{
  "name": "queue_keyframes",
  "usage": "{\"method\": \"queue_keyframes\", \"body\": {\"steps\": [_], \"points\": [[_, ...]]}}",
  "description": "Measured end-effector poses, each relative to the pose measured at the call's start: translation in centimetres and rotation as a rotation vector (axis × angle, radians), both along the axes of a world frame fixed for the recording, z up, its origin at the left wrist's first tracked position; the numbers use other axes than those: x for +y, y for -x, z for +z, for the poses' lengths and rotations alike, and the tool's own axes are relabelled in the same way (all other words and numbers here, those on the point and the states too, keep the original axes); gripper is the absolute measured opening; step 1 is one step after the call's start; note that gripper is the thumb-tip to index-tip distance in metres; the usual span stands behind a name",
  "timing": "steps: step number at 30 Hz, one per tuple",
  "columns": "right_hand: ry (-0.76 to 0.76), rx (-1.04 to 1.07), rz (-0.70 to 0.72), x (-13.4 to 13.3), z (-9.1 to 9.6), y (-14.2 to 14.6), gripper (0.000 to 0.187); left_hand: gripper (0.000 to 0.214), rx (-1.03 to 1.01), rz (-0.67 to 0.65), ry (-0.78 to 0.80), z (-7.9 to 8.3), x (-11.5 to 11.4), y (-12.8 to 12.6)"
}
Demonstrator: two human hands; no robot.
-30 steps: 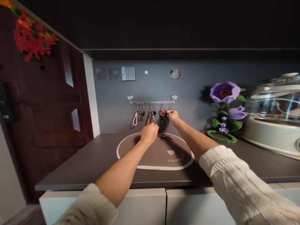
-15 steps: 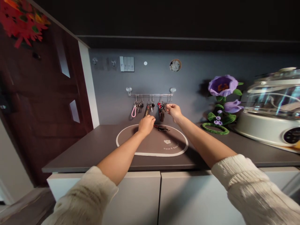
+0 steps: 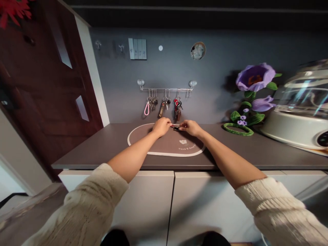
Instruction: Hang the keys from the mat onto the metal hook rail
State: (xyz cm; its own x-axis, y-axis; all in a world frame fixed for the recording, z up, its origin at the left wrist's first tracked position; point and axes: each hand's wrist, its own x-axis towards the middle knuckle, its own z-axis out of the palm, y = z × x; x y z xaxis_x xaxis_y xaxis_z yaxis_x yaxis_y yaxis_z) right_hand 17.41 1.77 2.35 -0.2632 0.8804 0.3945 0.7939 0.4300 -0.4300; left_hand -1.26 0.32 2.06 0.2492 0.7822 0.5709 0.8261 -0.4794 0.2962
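Observation:
A small bunch of keys [image 3: 176,128] with a reddish part sits between my two hands, low over the back of the brown oval mat [image 3: 164,147]. My left hand [image 3: 162,127] is closed, its fingertips pinching the left end of the bunch. From the other side, my right hand [image 3: 191,128] grips the right end with thumb and fingers. Just above, a clear hook rail [image 3: 166,90] on the wall carries several key sets, among them a pink loop strap [image 3: 146,108], a brown patterned fob [image 3: 161,110] and a red-and-black set [image 3: 177,106].
Purple artificial flowers [image 3: 256,80] on a green ring base stand to the right, beside a white appliance with a clear lid [image 3: 294,126]. A dark red door [image 3: 46,95] is at the left. White cabinet doors [image 3: 143,201] lie below the counter edge [image 3: 123,166].
My right hand has come down from the rail's right-hand hooks to the keys at my left hand. The keys are now held between both hands. The view has tilted down.

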Motion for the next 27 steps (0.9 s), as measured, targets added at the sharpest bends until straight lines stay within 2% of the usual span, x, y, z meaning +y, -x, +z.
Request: {"method": "queue_keyframes", "body": {"steps": [5, 12, 17, 27], "points": [[-0.004, -0.207, -0.012, 0.0, 0.1, 0.1, 0.015, 0.021, -0.002, -0.036, 0.038, -0.5, 0.7, 0.1], [-0.103, -0.272, -0.041, 0.0, 0.3, 0.0, 0.016, 0.021, -0.006, -0.076, 0.055, -0.7, 0.7, 0.0], [-0.124, -0.198, -0.084, -0.4, 0.7, 0.2, 0.018, 0.02, -0.038, -0.098, 0.039, -0.7, 0.6, -0.1], [-0.259, 0.047, -0.05, -1.3, 1.4, 0.7, 0.022, 0.02, -0.238, -0.107, 0.093, -0.6, 0.3, -0.5]]}}
